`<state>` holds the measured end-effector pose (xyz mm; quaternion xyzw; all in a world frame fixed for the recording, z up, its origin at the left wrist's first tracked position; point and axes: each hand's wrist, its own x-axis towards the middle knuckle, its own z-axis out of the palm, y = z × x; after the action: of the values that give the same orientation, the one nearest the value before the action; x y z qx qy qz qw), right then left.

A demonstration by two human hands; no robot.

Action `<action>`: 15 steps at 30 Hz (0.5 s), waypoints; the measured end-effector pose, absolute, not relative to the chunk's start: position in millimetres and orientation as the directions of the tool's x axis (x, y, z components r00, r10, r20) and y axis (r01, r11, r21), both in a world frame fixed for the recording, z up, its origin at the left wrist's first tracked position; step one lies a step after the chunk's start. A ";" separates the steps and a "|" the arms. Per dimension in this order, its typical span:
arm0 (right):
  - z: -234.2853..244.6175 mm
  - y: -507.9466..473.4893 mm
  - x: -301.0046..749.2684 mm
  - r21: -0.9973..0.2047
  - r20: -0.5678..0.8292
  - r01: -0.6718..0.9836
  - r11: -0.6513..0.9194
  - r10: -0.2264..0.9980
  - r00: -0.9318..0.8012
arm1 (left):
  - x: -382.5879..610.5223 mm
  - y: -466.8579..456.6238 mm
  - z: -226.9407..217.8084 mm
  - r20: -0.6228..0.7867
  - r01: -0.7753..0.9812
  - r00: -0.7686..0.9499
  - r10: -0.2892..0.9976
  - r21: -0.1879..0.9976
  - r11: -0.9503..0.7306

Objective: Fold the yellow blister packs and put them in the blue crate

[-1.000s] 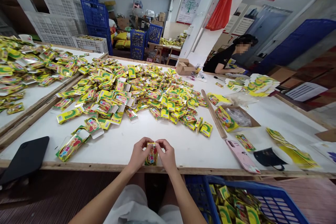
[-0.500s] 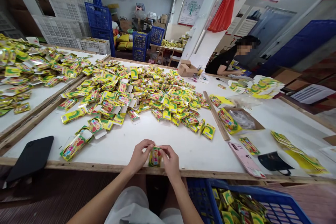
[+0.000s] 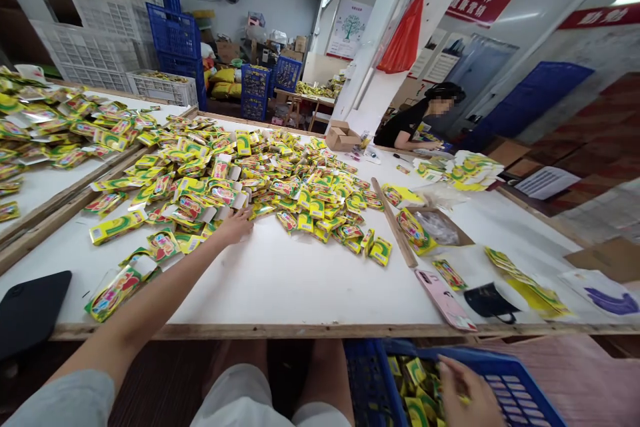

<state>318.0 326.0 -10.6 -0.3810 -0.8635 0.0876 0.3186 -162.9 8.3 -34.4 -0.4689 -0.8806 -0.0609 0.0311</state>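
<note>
My left hand (image 3: 236,225) reaches forward to the near edge of a heap of small yellow-green printed boxes (image 3: 300,193). Its fingers are stretched out and touch the boxes, hiding part of one there. My right hand (image 3: 470,392), somewhat blurred, is low over a blue plastic crate (image 3: 520,373) below the table edge. Its fingers are apart, and no box shows in them. Several similar boxes (image 3: 416,371) lie inside the crate. Many boxes in the heap have open white flaps.
A black phone (image 3: 35,310) and a pink phone (image 3: 443,299) lie near the table's front edge. A wooden strip (image 3: 393,223) divides the white tabletop (image 3: 300,287). Right of it are an open carton (image 3: 463,235) and flat printed packaging (image 3: 525,280). A co-worker (image 3: 420,117) sits beyond.
The small box held between both hands at the table edge has left that spot. My left hand has moved forward to the heap; my right hand has moved down right over the crate.
</note>
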 end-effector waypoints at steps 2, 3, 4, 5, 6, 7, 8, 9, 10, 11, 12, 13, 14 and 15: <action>-21.6 301.8 292.2 -0.503 0.415 0.529 0.683 0.728 -0.545 | -164.3 8.8 -30.4 0.134 0.843 -0.538 0.832 0.070 0.534; -25.2 289.3 277.7 -0.549 0.394 0.485 0.681 0.723 -0.568 | -164.0 8.3 -28.5 0.143 0.851 -0.525 0.839 0.065 0.521; -27.3 277.2 263.2 -0.590 0.382 0.437 0.679 0.711 -0.590 | -163.2 7.5 -26.9 0.151 0.859 -0.511 0.846 0.061 0.508; -28.0 265.6 249.3 -0.627 0.372 0.386 0.677 0.695 -0.615 | -162.0 6.3 -25.4 0.156 0.866 -0.500 0.852 0.059 0.497; -27.5 254.6 236.3 -0.661 0.367 0.334 0.672 0.677 -0.638 | -160.5 4.9 -24.3 0.160 0.871 -0.491 0.856 0.060 0.488; -26.2 244.2 224.4 -0.692 0.362 0.284 0.664 0.659 -0.660 | -158.9 3.3 -23.2 0.164 0.874 -0.486 0.858 0.064 0.483; -24.3 234.4 213.9 -0.717 0.358 0.235 0.656 0.637 -0.683 | -157.3 1.7 -22.0 0.169 0.875 -0.484 0.859 0.070 0.479; -22.2 225.2 204.6 -0.738 0.356 0.189 0.648 0.611 -0.707 | -155.7 0.4 -20.7 0.175 0.875 -0.484 0.857 0.081 0.478; -20.3 216.6 196.6 -0.754 0.358 0.146 0.641 0.586 -0.727 | -153.9 -0.5 -18.9 0.184 0.874 -0.487 0.854 0.094 0.478; -18.8 208.5 189.7 -0.766 0.363 0.109 0.634 0.566 -0.741 | -151.6 -0.6 -16.9 0.196 0.870 -0.492 0.848 0.111 0.479; -17.7 201.0 183.6 -0.776 0.364 0.082 0.625 0.550 -0.752 | -148.4 0.2 -14.7 0.212 0.865 -0.501 0.839 0.132 0.484; -17.3 194.1 177.9 -0.786 0.362 0.061 0.616 0.538 -0.761 | -143.7 2.0 -12.5 0.231 0.857 -0.515 0.825 0.155 0.491; -17.5 187.7 172.4 -0.795 0.359 0.045 0.605 0.528 -0.770 | -137.1 5.0 -10.8 0.254 0.844 -0.536 0.805 0.182 0.505; -18.3 181.8 166.6 -0.803 0.355 0.031 0.596 0.519 -0.778 | -128.1 9.0 -9.8 0.277 0.824 -0.566 0.777 0.213 0.525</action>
<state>166.6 181.8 -18.3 -0.1628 -0.8445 0.4191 0.2909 -128.1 9.0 -9.8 -0.4600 -0.8700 -0.1613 0.0738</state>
